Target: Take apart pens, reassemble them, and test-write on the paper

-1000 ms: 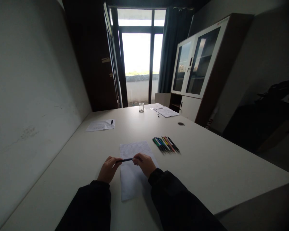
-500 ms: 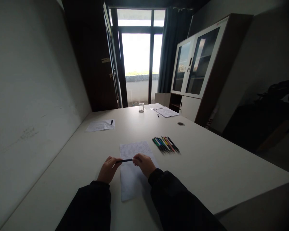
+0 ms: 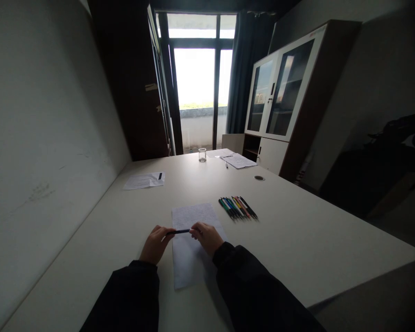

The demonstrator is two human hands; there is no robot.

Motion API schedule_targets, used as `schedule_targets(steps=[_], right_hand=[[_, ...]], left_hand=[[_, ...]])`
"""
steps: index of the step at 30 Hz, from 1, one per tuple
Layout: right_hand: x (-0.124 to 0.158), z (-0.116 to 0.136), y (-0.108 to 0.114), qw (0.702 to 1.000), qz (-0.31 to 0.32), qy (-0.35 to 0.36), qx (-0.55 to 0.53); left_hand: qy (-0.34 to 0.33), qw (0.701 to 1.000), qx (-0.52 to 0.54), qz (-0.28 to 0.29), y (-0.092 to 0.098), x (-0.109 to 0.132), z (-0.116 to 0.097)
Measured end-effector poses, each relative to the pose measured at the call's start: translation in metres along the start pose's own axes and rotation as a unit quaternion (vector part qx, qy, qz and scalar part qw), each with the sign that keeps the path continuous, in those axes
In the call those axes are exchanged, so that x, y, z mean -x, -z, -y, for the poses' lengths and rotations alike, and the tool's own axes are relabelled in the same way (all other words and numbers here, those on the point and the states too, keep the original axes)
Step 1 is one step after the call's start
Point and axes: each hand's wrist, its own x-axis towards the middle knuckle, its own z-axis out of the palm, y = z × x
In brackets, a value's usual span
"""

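A dark pen (image 3: pixel 182 231) is held level between my two hands, above a sheet of paper (image 3: pixel 190 267). My left hand (image 3: pixel 156 243) pinches its left end between thumb and fingers. At the other end, my right hand (image 3: pixel 206 236) has its fingertips closed on the pen. Handwritten lines show on the upper part of the paper; its lower part is blank, and my right hand and sleeve cover some of its right side. To the right of the sheet lies a row of several colored pens (image 3: pixel 238 208), side by side and slanted.
The white table (image 3: pixel 297 240) meets a wall on the left. Toward its far end are a glass cup (image 3: pixel 202 155), a stack of written papers (image 3: pixel 241 160) with a pen (image 3: pixel 226 163) beside it, and a round cable hole (image 3: pixel 259 178). Another paper (image 3: pixel 144 180) lies at the left.
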Motion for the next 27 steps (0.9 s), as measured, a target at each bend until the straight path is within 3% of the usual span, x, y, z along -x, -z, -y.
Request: schedule_targets(steps=[11, 27], right_hand=[[-0.0006, -0.0012, -0.0013, 1.0, -0.007, 0.008, 0.022], [0.0017, 0.0025, 0.0053, 0.998, 0.033, 0.031, 0.043]], left_hand=[[-0.004, 1.0, -0.002, -0.001, 0.0007, -0.0011, -0.0018], [-0.017, 1.0, 0.014, 0.0, 0.0037, -0.0007, -0.0025]])
